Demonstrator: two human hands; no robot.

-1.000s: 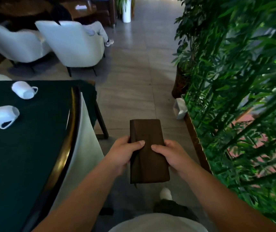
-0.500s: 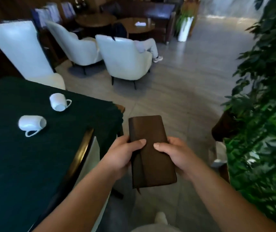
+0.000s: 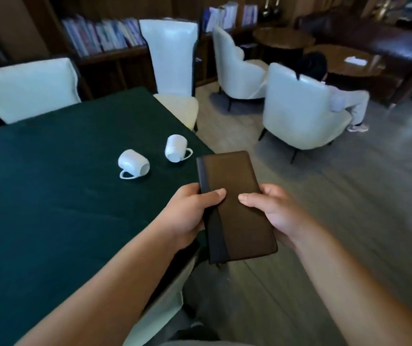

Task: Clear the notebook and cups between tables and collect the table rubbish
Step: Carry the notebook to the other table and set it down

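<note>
Both hands grip one brown notebook (image 3: 234, 208), held closed and flat in the air just past the near corner of the green-covered table (image 3: 50, 208). The left hand (image 3: 190, 216) clamps the notebook's dark spine edge, thumb lying across the cover and fingers hidden beneath. The right hand (image 3: 272, 213) clamps the opposite long edge the same way, thumb on top pointing toward the left thumb; the two thumb tips lie near each other but apart. The notebook's far end reaches beyond both hands and its near end hangs over the floor, a short ribbon or strap end showing at the bottom edge.

Two white cups lie on their sides on the tablecloth, ahead and to the left of the left hand. The nearer cup (image 3: 133, 163) has its handle toward the person; the farther cup (image 3: 175, 148) lies just to its right, closer to the notebook's far corner, with its handle pointing right. The cups are close together, not touching.

Four white chairs are in view: two at the table beyond the left hand, and two armchairs farther off, ahead of the right hand. One seated person (image 3: 344, 101) occupies the nearer armchair (image 3: 297, 108), facing away.
</note>
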